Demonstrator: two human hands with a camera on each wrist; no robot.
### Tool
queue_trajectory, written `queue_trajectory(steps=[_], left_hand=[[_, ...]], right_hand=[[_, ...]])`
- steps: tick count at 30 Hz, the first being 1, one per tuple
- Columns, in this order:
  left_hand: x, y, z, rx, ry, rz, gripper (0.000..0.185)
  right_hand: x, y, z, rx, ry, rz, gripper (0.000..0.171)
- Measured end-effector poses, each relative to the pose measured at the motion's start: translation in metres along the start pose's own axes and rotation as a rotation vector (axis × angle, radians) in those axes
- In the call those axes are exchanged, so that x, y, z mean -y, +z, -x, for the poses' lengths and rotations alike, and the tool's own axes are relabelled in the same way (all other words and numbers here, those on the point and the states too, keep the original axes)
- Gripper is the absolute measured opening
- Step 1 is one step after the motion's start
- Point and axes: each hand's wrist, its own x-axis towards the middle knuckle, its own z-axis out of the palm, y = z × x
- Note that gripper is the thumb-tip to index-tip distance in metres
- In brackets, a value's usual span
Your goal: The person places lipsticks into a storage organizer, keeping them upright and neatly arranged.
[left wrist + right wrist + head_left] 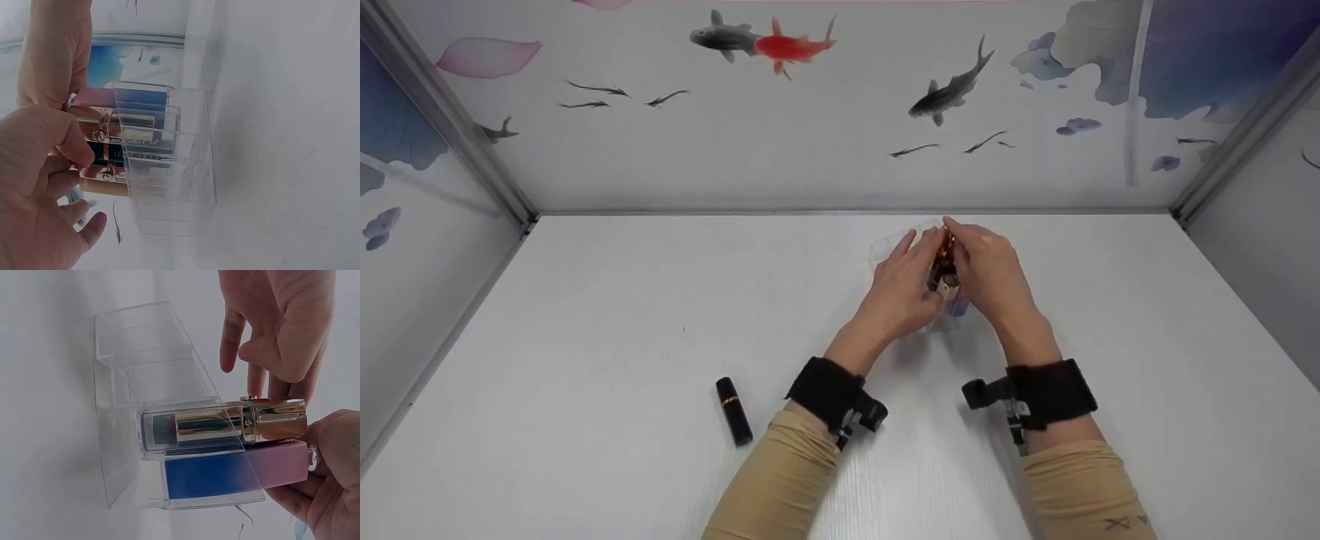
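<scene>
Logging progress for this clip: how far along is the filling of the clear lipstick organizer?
Done: a blue-pink lipstick sits in the clear organizer. In hand: both the left hand and right hand are at a gold lipstick in its slot. Left: a black lipstick lies on the table.

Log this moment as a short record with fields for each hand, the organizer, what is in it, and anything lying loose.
left hand: fingers on the gold lipstick tubes standing in the organizer
right hand: holds the tops of the gold lipstick and the blue-to-pink tube
organizer: clear acrylic, stepped compartments, on the white table
contents: several lipsticks at one end, other compartments vacant
loose item: black lipstick lying on the table, apart from both hands
</scene>
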Motion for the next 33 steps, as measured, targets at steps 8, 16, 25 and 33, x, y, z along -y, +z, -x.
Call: queue_trajectory(steps=[8,16,25,33], left_hand=[[0.002,0.003,0.000,0.002,-0.017,-0.011,0.073],[0.003,0.002,0.001,0.018,-0.011,0.048,0.070],[0.002,0.001,0.002,0.014,0.001,0.056,0.066],[-0.002,-0.006,0.005,-0.077,0.031,0.057,0.062]], right_hand=[[-0.002,0.000,0.002,0.093,0.029,-0.015,0.040],[-0.002,-0.004,0.001,0.221,0.112,-0.035,0.047],[-0.004,-0.005,0.001,0.284,0.149,-0.066,0.055],[0.002,-0.017,0.005,0.225,0.150,-0.085,0.053]])
